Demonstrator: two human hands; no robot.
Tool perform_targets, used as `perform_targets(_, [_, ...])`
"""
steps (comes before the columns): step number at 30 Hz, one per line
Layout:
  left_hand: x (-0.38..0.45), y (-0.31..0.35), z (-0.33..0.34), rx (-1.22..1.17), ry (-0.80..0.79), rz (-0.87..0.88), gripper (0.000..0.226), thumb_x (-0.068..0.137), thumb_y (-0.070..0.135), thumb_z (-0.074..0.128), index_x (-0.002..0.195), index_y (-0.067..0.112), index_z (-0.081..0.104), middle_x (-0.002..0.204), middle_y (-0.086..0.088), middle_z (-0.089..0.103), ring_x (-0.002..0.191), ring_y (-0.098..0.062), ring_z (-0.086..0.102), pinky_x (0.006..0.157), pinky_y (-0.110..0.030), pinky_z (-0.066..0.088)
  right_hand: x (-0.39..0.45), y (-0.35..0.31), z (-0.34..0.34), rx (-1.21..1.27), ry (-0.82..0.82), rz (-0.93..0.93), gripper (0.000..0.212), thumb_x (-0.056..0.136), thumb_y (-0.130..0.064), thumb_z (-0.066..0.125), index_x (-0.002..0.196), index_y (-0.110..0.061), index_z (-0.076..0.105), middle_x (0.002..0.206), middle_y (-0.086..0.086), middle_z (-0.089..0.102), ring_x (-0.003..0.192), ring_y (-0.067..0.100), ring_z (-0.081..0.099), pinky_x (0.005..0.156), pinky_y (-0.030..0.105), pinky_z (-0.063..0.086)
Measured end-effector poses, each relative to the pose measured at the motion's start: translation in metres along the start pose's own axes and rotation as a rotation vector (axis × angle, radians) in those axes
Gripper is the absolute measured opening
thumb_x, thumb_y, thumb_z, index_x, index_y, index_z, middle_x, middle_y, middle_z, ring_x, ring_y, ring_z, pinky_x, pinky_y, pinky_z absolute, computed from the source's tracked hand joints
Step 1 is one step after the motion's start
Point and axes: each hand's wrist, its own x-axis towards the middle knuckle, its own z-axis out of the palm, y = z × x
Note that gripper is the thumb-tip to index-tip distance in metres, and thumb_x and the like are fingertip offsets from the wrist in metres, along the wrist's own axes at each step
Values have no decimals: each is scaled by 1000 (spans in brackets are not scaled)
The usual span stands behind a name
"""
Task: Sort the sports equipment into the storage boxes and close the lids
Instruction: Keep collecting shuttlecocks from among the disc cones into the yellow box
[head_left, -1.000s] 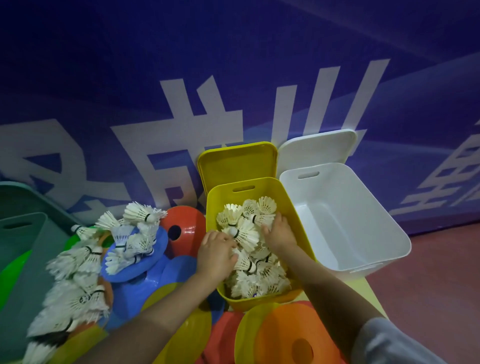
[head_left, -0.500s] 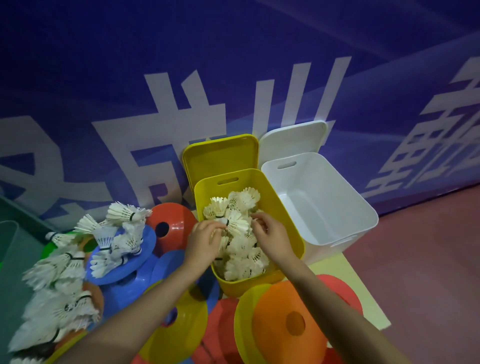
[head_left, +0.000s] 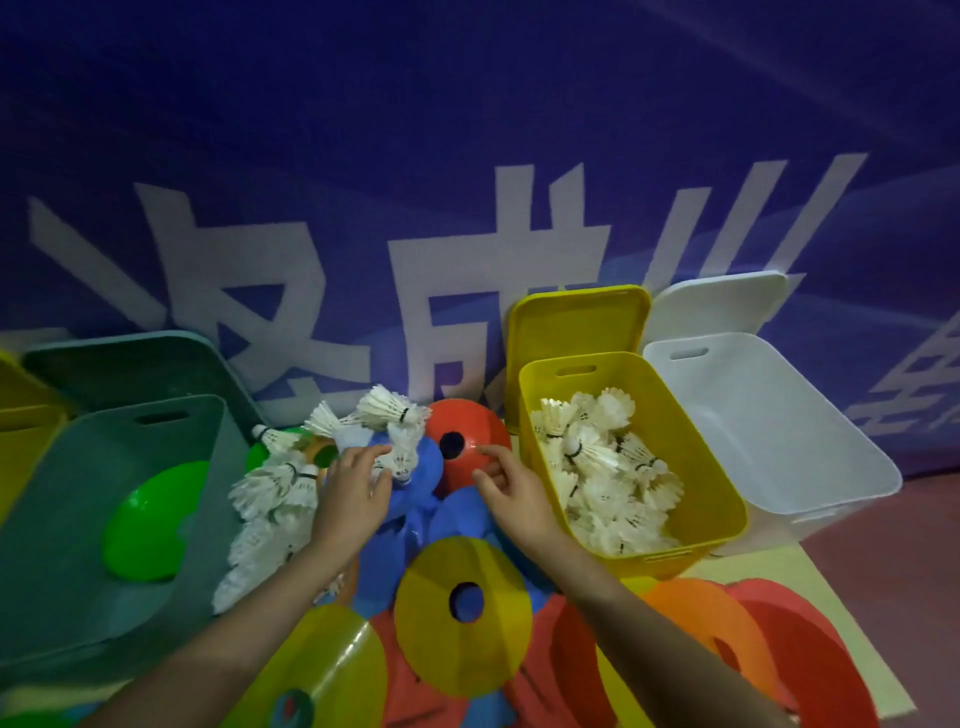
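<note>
Both hands have left the yellow box (head_left: 717, 467), where they were among the shuttlecocks half a second ago, and have come across to the loose pile at the middle of the mat (head_left: 753, 566); that reads as one load delivered and the next pick beginning. The left hand (head_left: 349, 499) reaches onto the loose shuttlecocks (head_left: 280, 483) lying over a blue cone (head_left: 423, 467), its fingers (head_left: 371, 454) loosely spread and touching the feathers, with no closed grip visible yet. The right hand (head_left: 511, 493) hovers just beside the red cone (head_left: 467, 441), fingers relaxed and slightly curled, holding nothing. Many shuttlecocks remain outside, so sorting is probably well short of done, and no lid is closed. The yellow box holds a heap of shuttlecocks (head_left: 602, 467) up to roughly half its depth; its yellow lid (head_left: 576, 322) stands against the wall behind it. The white box (head_left: 810, 457), touching it toward the right edge, shows nothing inside, and its white lid (head_left: 722, 306) also leans behind. The grey-green box (head_left: 62, 493) at the left edge holds 1 green cone (head_left: 150, 519). Yellow, orange and red cones (head_left: 462, 613) crowd the near edge.
</note>
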Motion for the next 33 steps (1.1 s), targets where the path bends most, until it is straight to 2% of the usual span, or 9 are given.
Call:
perform_targets(2, [0,-25,-13,59,-63,-76,40,92,24,56,130,12,53,127,-16,51,116,-32,48,97,-41,41,9,-2,24,-67,-17,9,42,92,-24,61,132,-18,50,92,-9,56,81,10,55,76,29,47])
perform_targets(4, [-2,-47,-19,84,-172,-145,52,92,28,59,139,13,43,136,-16,43,126,-30,43,100,-37,37,16,3,45,-171,-47,36,51,91,-28,62,138,-16,45,112,-3,57,97,13,55,84,27,45])
perform_targets(8, [-1,-74,-21,122,-264,-126,63,91,35,60,146,17,33,146,-11,33,133,-27,38,104,-35,37,30,11,82,-303,-139,43,62,91,-32,61,146,-16,37,139,6,49,126,24,48,99,35,43])
perform_targets(13, [13,-84,-14,147,-285,-60,73,88,40,62,149,21,25,151,-6,24,137,-24,31,106,-35,37,53,5,111,-469,-166,-14,66,93,-33,59,150,-20,29,147,6,38,136,24,35,104,34,38])
perform_targets(15, [21,-89,-10,146,-327,-67,78,87,42,63,150,23,23,153,-7,21,139,-25,27,108,-37,36,63,2,119,-539,-177,-50,68,92,-33,60,150,-19,28,147,6,36,135,24,34,102,34,40])
perform_targets(21, [37,-103,1,118,-433,-80,86,83,38,69,151,26,18,156,-6,12,143,-26,19,109,-37,35,92,0,134,-775,-287,-68,70,88,-25,60,150,-24,26,139,7,36,123,28,40,79,39,51])
perform_targets(26, [38,-111,7,103,-407,-29,77,83,32,70,146,25,26,148,-4,28,134,-22,33,102,-33,42,104,5,142,-1001,-515,-76,72,86,-18,61,148,-23,25,133,10,38,122,31,38,79,40,46])
perform_targets(30, [35,-110,1,48,-368,-30,67,86,32,66,143,24,33,140,-2,39,124,-18,43,96,-29,43,100,15,140,-833,-395,38,51,90,-23,58,137,-19,41,131,11,43,110,31,51,81,37,48])
perform_targets(33, [29,-109,-11,-44,-299,-65,67,86,36,67,143,25,34,138,1,41,119,-17,49,90,-27,43,88,19,131,-673,-273,38,48,90,-33,61,134,-18,46,127,7,48,103,25,55,78,32,46])
